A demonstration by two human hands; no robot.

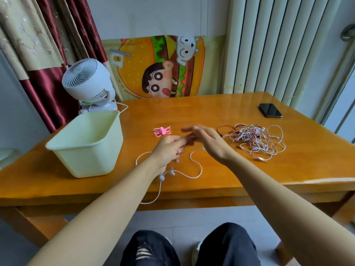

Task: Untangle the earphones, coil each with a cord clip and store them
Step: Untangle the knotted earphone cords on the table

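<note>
left hand [169, 148] fingers are pinching the white earphone [199, 170]; right hand [208, 141] fingers are stretching straight; green bin [86, 152] is standing nearby.

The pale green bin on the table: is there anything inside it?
Nothing shows inside the bin: only its bare inner walls are visible. Its near wall hides part of the floor, so something small lying there cannot be ruled out.

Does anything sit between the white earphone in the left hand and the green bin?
Nothing visible does. The white earphone hangs from the left hand, right of the bin. The pink cord clips lie farther back, and the tangle lies further right.
</note>
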